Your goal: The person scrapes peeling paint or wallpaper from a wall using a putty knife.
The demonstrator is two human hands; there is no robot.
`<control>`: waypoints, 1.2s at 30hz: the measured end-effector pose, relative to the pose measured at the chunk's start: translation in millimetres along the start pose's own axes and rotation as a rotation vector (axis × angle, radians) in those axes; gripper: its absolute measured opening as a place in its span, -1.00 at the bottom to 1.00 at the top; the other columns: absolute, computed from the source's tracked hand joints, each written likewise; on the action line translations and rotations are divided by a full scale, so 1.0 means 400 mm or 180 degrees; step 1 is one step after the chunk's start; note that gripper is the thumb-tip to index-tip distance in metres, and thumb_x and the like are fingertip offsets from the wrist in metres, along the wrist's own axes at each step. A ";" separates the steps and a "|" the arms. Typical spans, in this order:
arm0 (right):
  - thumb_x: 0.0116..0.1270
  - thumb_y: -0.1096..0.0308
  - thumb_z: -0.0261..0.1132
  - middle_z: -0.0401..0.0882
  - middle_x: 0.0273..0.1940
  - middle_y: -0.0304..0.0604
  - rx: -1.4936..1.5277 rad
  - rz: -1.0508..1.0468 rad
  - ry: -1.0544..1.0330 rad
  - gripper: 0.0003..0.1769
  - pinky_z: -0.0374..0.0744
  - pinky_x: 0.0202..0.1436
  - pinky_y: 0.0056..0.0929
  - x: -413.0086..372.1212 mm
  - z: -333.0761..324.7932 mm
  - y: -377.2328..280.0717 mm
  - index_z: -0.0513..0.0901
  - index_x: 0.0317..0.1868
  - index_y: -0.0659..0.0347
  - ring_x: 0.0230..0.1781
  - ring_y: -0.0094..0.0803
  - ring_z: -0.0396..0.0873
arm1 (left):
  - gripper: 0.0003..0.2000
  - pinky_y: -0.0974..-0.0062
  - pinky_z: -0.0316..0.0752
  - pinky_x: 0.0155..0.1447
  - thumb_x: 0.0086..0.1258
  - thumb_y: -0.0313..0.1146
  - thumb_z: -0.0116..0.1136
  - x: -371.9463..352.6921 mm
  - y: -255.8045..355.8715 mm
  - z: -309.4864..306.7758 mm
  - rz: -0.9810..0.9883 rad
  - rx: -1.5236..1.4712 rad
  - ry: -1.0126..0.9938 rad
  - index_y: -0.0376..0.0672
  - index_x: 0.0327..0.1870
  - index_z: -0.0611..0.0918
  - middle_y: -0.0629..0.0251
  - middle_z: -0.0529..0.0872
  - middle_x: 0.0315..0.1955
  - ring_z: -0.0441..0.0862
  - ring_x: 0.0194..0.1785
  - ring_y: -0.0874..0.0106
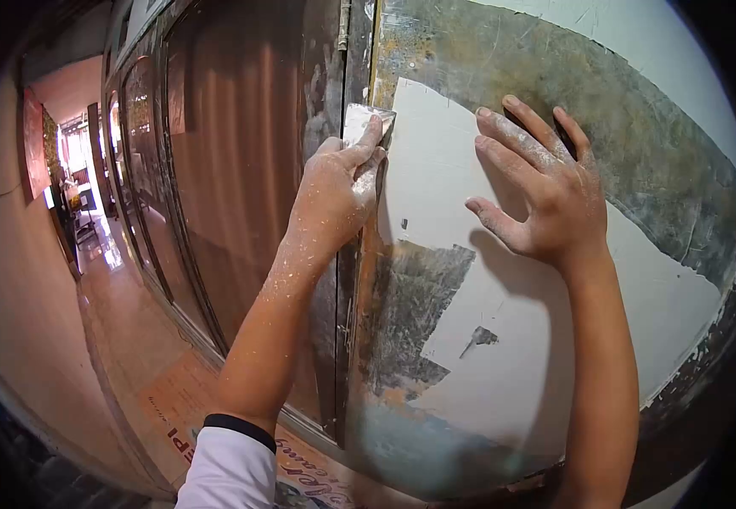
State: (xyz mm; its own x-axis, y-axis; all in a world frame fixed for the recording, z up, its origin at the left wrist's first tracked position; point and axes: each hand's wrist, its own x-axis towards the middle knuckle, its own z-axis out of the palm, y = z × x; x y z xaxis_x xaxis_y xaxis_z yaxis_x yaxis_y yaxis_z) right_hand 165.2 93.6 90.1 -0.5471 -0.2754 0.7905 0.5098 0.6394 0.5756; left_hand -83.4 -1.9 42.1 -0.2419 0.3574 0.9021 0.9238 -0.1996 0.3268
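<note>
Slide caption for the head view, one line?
Left hand holds a white-smeared flat tool at the edge of a grey panel, right hand splayed over its patchy white coating.

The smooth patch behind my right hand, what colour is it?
The smooth patch is white or off-white, best seen in the head view.

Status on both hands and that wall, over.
Left hand gripping flat, white-smeared tool. Right hand spread by mottled grey wall, contact unclear. Matte white coating patchy, grey showing. Dark-brown door frame close beside tool.
</note>
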 end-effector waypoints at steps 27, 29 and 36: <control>0.28 -0.18 0.49 0.62 0.43 -0.48 -0.0051 0.0053 -0.0104 -0.48 0.14 0.75 -0.09 0.002 -0.009 -0.003 0.79 0.15 -0.15 0.57 -0.43 0.39 | -0.55 0.28 0.54 0.17 0.61 -0.41 0.18 0.082 0.033 -0.031 0.0247 0.0098 -0.0140 0.04 0.50 0.59 -0.14 0.70 -0.15 0.71 -0.04 0.06; 0.27 -0.19 0.49 0.61 0.43 -0.50 -0.0051 0.0055 -0.0102 -0.48 0.15 0.74 -0.09 0.002 -0.009 -0.006 0.79 0.14 -0.15 0.57 -0.43 0.39 | -0.55 0.26 0.53 0.11 0.62 -0.39 0.20 0.033 0.015 -0.025 0.0104 0.0254 -0.0164 0.06 0.49 0.59 -0.07 0.62 -0.25 0.64 -0.15 0.06; 0.24 -0.11 0.53 0.61 0.44 -0.45 -0.0046 -0.0002 -0.0085 -0.47 0.14 0.73 -0.04 0.002 -0.003 -0.002 0.78 0.17 -0.11 0.58 -0.38 0.39 | -0.53 0.29 0.49 -0.10 0.55 -0.43 0.26 -0.193 -0.082 0.040 0.0187 0.0063 0.0023 0.01 0.47 0.61 0.05 0.45 -0.36 0.51 -0.30 0.11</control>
State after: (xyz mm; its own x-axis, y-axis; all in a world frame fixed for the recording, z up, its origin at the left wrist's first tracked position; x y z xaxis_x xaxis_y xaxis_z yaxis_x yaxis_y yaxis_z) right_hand 165.3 92.0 90.4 -0.5650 -0.2564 0.7842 0.5187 0.6288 0.5793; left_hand -90.4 -8.4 -42.8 -0.1890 0.3390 0.9216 0.9421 -0.2021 0.2675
